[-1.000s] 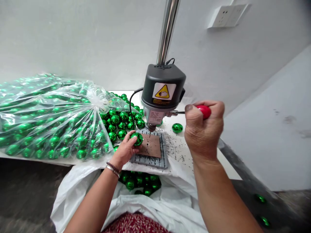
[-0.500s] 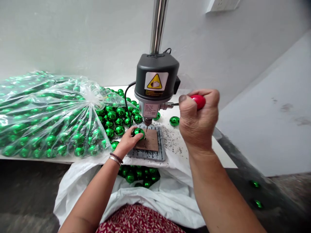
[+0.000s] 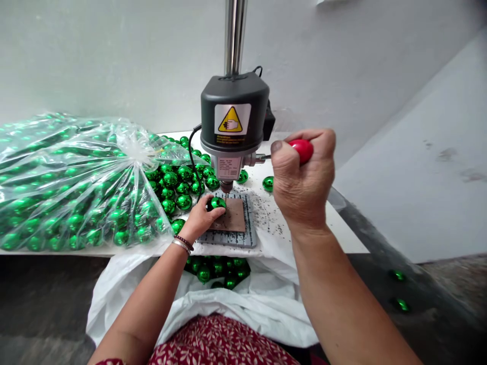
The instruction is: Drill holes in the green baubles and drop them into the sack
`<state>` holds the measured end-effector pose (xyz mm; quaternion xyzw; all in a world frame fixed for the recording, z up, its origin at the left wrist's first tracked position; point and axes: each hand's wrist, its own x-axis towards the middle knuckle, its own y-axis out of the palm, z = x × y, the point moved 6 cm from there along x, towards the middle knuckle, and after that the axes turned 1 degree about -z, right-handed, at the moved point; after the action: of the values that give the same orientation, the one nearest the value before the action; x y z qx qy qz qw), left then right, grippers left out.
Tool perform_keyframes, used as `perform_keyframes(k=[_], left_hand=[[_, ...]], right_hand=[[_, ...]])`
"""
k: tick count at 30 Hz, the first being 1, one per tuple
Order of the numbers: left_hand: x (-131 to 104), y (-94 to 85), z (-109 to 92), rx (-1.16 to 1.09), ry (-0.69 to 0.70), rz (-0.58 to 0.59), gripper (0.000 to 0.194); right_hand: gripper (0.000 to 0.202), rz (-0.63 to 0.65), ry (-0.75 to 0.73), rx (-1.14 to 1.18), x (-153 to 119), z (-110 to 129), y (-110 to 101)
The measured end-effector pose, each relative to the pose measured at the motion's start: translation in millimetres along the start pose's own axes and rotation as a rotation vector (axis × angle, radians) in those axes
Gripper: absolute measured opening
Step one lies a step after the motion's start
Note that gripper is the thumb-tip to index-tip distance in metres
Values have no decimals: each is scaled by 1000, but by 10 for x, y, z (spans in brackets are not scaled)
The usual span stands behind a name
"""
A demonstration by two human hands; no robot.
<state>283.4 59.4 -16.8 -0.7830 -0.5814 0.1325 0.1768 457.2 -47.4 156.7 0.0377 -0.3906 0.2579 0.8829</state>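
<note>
Between the thumb and fingers of my left hand [image 3: 203, 217] is a shiny green bauble [image 3: 217, 203], held over the brown board [image 3: 236, 217] on the grey base plate [image 3: 249, 235]. The bench drill [image 3: 235, 114] stands above it, its thin bit [image 3: 227, 195] right by the bauble; I cannot tell whether they touch. My right hand [image 3: 303, 180] is wrapped round the red knob [image 3: 302, 150] of the drill's feed lever, to the right of the drill head. Dark shavings are scattered over the plate and table.
A clear plastic bag [image 3: 76, 192] full of green baubles fills the table's left side, with loose baubles [image 3: 184, 173] beside it. More baubles [image 3: 218, 268] lie in a white sack [image 3: 243, 309] below the table edge. Two baubles [image 3: 399, 276] are on the floor at right.
The view has shifted slightly, so the drill appears further left. The bauble in my left hand now sits closer to the bit. My right hand keeps its grip on the red knob.
</note>
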Motion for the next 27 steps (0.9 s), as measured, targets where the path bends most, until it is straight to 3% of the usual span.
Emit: perform_keyframes(k=[11, 14, 20, 27], left_hand=[[-9, 94, 18, -168, -2, 29, 60], [-20, 79, 17, -110, 29, 20, 59], [-20, 75, 68, -81, 86, 77, 41], [-56, 60, 37, -80, 67, 113, 41]], right_hand=[[25, 9, -3, -48, 8, 3, -8], [23, 15, -5, -29, 1, 2, -1], [19, 2, -12, -50, -2, 14, 3], [23, 120, 93, -220, 406, 106, 116]])
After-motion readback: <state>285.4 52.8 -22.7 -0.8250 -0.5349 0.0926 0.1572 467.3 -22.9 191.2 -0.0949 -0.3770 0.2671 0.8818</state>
